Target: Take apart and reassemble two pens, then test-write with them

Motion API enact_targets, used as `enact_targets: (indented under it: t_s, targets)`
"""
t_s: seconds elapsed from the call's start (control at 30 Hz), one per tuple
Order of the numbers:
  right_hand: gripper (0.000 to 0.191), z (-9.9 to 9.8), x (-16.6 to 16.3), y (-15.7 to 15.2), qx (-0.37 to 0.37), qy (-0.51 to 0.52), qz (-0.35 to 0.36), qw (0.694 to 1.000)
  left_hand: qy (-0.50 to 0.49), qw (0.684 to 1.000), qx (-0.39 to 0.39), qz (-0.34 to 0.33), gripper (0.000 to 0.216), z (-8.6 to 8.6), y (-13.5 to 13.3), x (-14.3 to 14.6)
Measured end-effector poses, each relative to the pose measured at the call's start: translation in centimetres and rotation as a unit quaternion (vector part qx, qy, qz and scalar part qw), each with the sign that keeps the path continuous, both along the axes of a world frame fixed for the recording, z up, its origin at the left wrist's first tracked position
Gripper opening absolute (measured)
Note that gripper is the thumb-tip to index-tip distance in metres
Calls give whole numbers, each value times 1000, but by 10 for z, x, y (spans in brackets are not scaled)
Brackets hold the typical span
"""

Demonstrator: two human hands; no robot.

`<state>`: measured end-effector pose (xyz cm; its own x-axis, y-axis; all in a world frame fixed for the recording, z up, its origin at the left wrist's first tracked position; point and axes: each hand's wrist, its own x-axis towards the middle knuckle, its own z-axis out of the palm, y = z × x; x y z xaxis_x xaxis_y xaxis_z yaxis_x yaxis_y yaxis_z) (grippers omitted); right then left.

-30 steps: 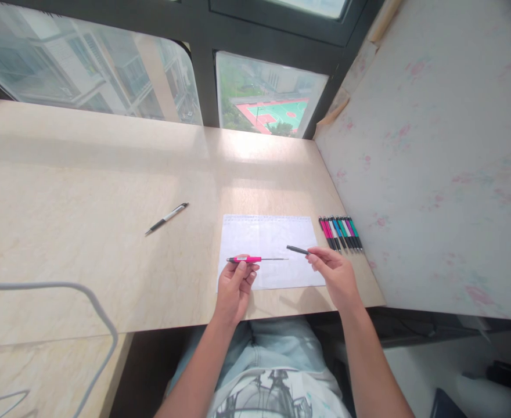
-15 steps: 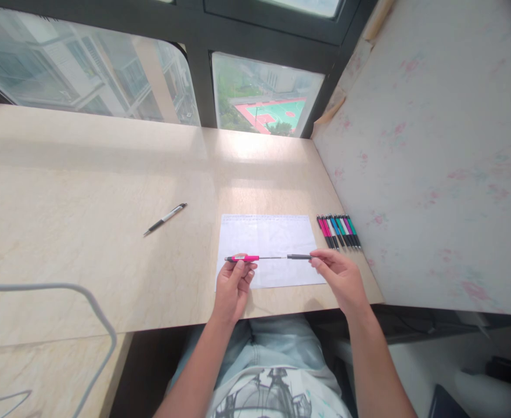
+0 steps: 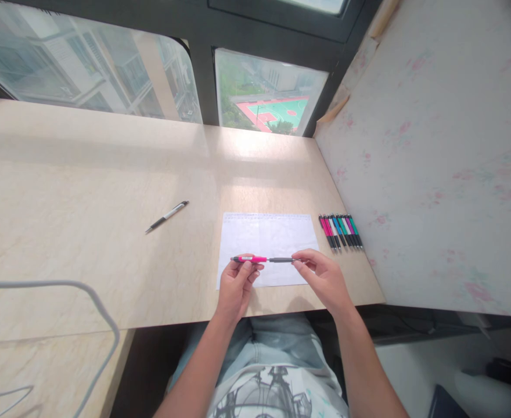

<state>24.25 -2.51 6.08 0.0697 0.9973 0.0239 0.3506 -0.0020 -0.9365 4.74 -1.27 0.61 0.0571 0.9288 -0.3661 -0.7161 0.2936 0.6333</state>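
My left hand (image 3: 238,284) is closed on the pink pen barrel (image 3: 255,259), which lies level with its black clip end to the left. Between finger and thumb, my right hand (image 3: 323,278) pinches the tip end of the black pen grip (image 3: 280,260). Only a small gap, bridged by the thin refill (image 3: 268,259), separates grip and barrel. Both parts are in line above a white sheet of paper (image 3: 264,232) on the table.
A row of several coloured pens (image 3: 340,232) lies right of the paper, near the floral wall (image 3: 434,191). A white and black pen (image 3: 167,217) lies on the left of the tabletop (image 3: 85,232). A grey cable (image 3: 85,293) curves at lower left. Windows stand behind.
My right hand has moved left, bringing the black grip over the refill and close to the pink barrel. My left hand keeps its hold with little movement.
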Motion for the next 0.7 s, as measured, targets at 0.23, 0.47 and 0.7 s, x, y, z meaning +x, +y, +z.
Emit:
enact_targets:
  t_s: [0.23, 0.47, 0.7]
  targets:
    - [12, 4, -11, 2, 20, -29, 13, 999, -7, 1000, 1, 0, 25, 1, 0, 0]
    - [12, 5, -9, 1, 33, -44, 4, 998, 9, 1000, 5, -10, 25, 0, -2, 0]
    - [12, 12, -12, -3, 74, -90, 13, 993, 13, 1000, 16, -3, 24, -1, -2, 1]
